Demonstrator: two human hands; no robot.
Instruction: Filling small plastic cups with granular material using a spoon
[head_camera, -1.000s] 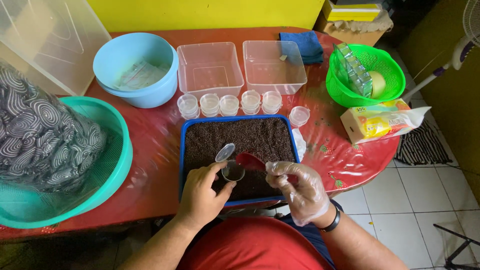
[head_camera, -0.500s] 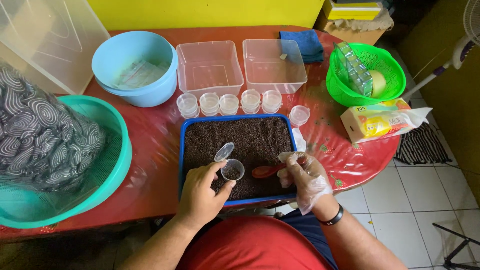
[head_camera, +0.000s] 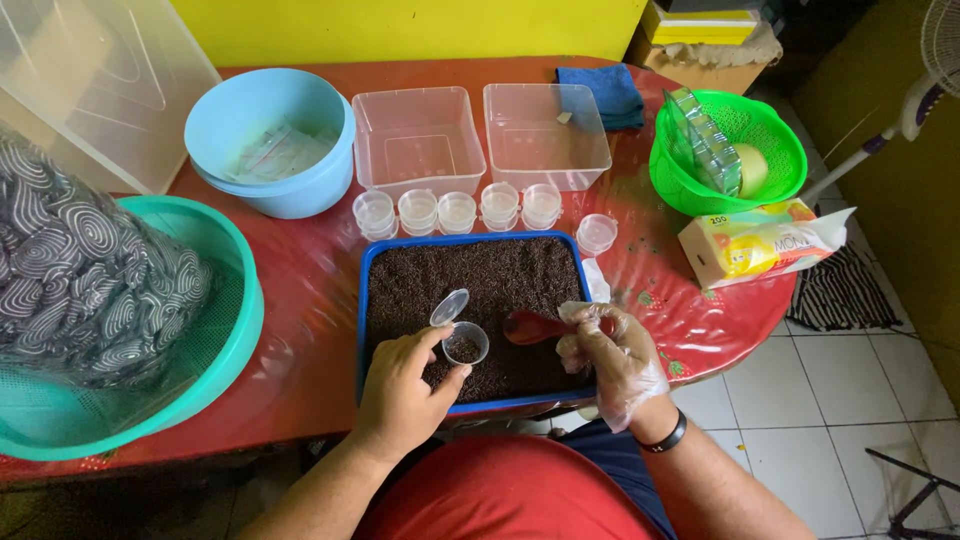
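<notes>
My left hand (head_camera: 400, 385) holds a small clear cup (head_camera: 465, 343) with its hinged lid flipped open; a little dark soil lies inside it. The cup hovers over a blue tray (head_camera: 368, 290) filled with dark soil. My right hand (head_camera: 612, 355), in a thin plastic glove, grips a red spoon (head_camera: 530, 327) whose bowl points left toward the cup, just above the soil. A row of several small lidded cups (head_camera: 458, 211) stands behind the tray, one more cup (head_camera: 596, 233) at its right corner.
Two clear plastic boxes (head_camera: 418, 140) (head_camera: 545, 135) and a light blue bowl (head_camera: 268, 140) sit at the back. A teal basin (head_camera: 215, 350) with a patterned bag is left. A green basket (head_camera: 725, 150), a yellow-white packet (head_camera: 760, 240) and a blue cloth (head_camera: 612, 95) are right.
The red spoon moved away from the cup, dipped toward the soil on the right, then swung back left toward the cup. My left hand kept the cup nearly still.
</notes>
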